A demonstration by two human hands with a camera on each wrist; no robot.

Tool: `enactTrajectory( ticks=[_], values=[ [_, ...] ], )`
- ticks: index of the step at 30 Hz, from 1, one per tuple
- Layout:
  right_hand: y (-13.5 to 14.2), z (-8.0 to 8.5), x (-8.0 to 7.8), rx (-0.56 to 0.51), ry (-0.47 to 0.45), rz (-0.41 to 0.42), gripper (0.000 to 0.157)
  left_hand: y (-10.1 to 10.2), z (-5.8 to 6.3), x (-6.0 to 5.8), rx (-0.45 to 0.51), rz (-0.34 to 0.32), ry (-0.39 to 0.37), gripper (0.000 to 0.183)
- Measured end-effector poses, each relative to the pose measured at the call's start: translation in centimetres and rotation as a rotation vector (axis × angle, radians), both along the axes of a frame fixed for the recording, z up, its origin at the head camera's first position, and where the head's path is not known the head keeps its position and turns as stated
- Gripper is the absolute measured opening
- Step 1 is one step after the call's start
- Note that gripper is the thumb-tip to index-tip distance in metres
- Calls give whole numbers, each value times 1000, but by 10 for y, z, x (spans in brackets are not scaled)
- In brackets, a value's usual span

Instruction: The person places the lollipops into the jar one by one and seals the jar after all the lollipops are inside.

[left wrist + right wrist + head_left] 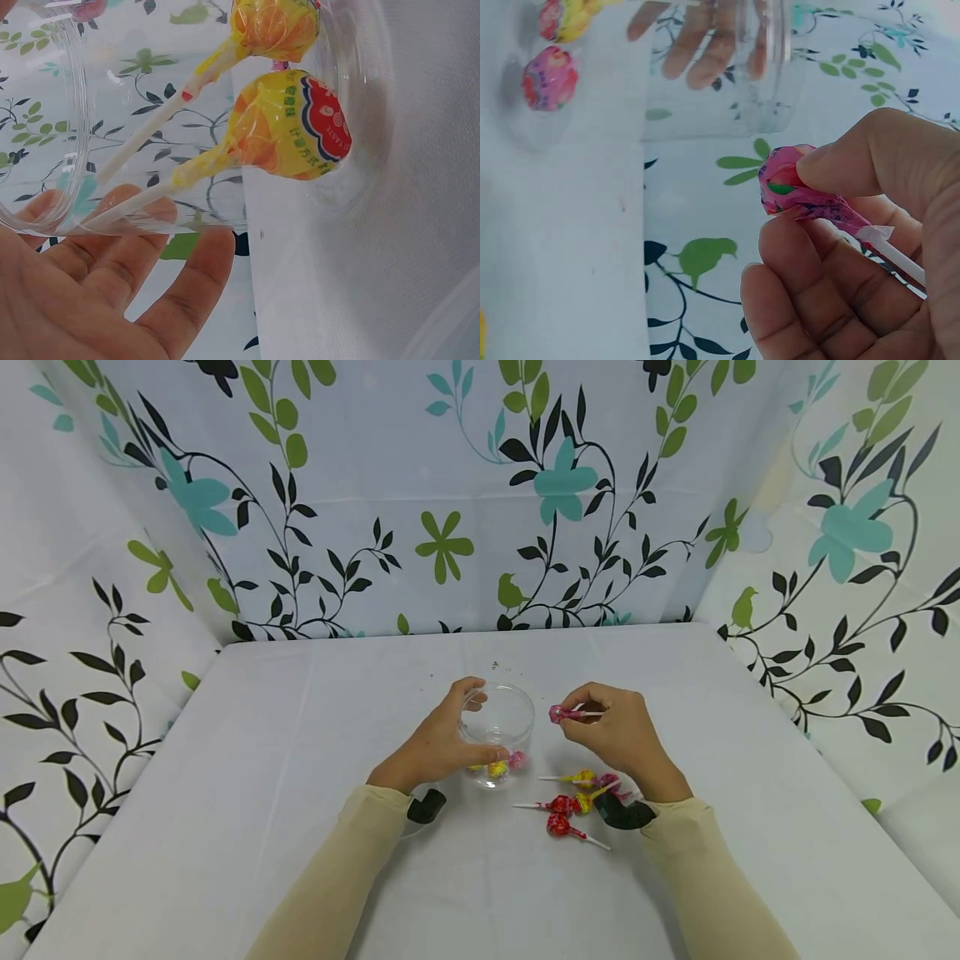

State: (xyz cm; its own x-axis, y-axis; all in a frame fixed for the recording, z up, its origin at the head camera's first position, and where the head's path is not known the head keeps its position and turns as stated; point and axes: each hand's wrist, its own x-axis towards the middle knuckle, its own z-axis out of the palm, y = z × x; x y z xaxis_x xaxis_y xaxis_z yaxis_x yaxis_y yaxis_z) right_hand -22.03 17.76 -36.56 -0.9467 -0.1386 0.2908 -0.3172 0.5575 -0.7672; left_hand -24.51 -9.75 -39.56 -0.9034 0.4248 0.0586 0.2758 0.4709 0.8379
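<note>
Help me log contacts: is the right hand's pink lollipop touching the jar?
Apart: the head view shows white tablecloth between the pink lollipop and clear jar.

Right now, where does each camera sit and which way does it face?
Head: head-worn, facing forward and down at the jar; left hand, right hand, sleeves show.
Left wrist: on that wrist, facing yellow lollipops inside the jar; left hand shows.
Right wrist: on that wrist, facing the held pink lollipop; both hands show.
Head and right wrist views share that pink lollipop.

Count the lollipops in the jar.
3: one yellow lollipop, a second yellow lollipop beside it, a pink lollipop to their right in the head view, all low in the jar. The left hand may hide more.
</note>
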Motion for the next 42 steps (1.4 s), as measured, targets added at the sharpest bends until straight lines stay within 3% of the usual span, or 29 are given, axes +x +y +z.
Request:
enactTrajectory(
  ticks=[20, 31, 42],
  values=[
    [-22, 22, -2, -115, 120, 74, 10, -1, 1, -1, 3, -2, -5, 105],
    [-33, 20, -3, -128, 166, 143, 12, -1, 1, 0, 10, -6, -2, 104],
    [-43, 17, -2, -123, 183, 154, 13, -2, 1, 0, 12, -18, 5, 104]
  ],
)
